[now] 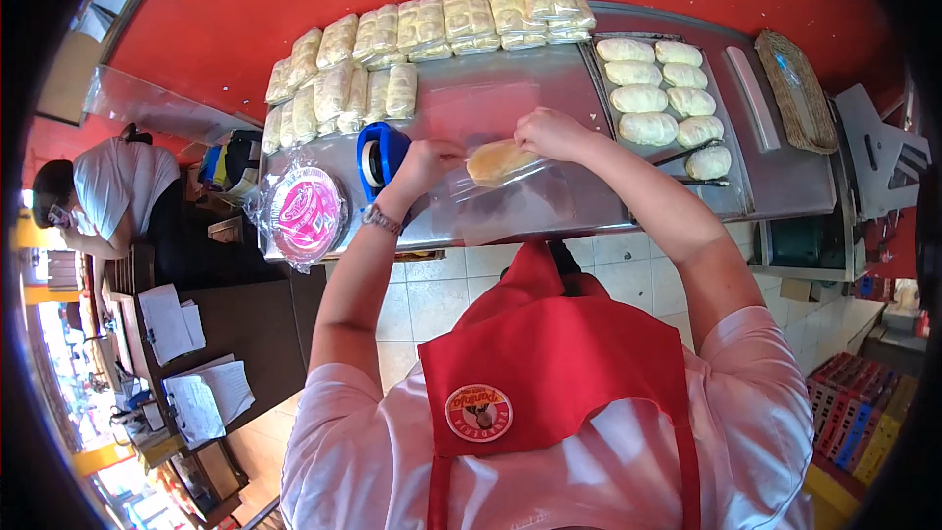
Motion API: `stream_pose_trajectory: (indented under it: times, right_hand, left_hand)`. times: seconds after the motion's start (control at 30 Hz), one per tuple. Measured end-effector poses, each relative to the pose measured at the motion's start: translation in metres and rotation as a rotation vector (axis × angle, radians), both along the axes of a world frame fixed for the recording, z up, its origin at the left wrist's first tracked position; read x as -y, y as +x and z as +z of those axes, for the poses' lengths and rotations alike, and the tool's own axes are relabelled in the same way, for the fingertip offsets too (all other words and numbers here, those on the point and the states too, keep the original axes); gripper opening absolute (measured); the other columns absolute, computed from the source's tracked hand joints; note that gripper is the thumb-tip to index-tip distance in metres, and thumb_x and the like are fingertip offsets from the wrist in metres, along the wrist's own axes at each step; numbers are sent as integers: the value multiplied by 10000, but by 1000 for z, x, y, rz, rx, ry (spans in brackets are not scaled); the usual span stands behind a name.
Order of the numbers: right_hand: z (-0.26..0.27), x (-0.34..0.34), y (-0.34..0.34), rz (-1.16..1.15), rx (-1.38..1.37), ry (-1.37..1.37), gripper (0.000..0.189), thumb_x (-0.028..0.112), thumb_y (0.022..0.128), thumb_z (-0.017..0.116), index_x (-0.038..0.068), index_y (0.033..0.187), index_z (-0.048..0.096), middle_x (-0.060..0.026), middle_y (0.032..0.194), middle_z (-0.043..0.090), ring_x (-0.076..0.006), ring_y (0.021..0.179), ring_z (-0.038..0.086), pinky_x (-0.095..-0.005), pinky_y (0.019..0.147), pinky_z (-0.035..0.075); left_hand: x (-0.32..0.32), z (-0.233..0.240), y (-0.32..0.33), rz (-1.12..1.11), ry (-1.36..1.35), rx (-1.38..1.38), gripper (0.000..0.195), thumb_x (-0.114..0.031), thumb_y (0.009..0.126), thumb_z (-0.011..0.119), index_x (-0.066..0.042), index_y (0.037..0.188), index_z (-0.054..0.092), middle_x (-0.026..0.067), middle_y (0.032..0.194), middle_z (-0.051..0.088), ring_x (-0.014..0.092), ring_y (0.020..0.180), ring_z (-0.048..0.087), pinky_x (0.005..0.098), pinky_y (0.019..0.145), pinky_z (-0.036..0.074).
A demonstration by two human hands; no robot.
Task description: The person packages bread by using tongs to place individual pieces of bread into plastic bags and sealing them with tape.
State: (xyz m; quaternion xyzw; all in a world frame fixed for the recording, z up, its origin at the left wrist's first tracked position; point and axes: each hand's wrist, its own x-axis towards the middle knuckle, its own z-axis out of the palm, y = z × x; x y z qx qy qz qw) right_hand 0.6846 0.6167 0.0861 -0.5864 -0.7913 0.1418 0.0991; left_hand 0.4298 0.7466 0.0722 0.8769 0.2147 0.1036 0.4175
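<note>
An oblong bread roll (494, 163) lies on clear plastic film (508, 210) on the metal table. My left hand (433, 162) is at the roll's left end, its fingertips pinching the film's edge. My right hand (548, 134) pinches film at the roll's right end. A blue tape dispenser (381, 154) with a roll of tape stands just left of my left hand. On a metal tray (738, 184) to the right, several pale oblong rolls (647, 129) sit in two columns, with dark tongs (699, 182) beside the lowest one.
Wrapped packs of rolls (419, 22) line the back of the metal table (471, 230). Wrapped pink-labelled plates (305, 213) lie at the left corner. A long box (752, 99) and a woven basket (795, 92) lie at the right. A person (125, 184) leans over a desk at far left.
</note>
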Motion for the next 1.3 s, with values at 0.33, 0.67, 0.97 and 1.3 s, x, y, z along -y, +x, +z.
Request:
stream_pose_trajectory:
  times: [0.33,0.67,0.97,1.3]
  right_hand:
    - [-23,2,45,-164,-584,-188,144,109,866,669,20,955,739,-103,927,696,-216,894,671,-330,816,510]
    - [-52,24,40,-435,-1001,-109,225,4,903,630,47,1113,560,-45,903,659,-104,864,636,-278,775,512]
    - [-55,29,37,-404,-970,-73,183,-4,909,618,54,1018,483,-27,814,617,-103,815,627,-282,719,505]
    - [-57,29,29,-407,-985,-147,92,9,923,602,-8,1001,649,-54,912,677,-121,892,652,-271,796,521]
  left_hand:
    - [14,-51,-42,389,-491,312,105,30,879,659,13,955,729,60,966,715,114,899,627,253,843,492]
    - [16,-40,-42,417,-662,478,583,62,885,629,-74,1386,364,62,904,660,133,843,623,279,810,500]
    - [20,-33,-42,459,-657,467,677,3,901,645,-106,1457,276,55,890,666,116,810,635,234,752,472]
    - [17,-55,-58,405,-645,402,289,-12,909,642,-14,1194,589,53,933,689,105,823,635,227,738,470]
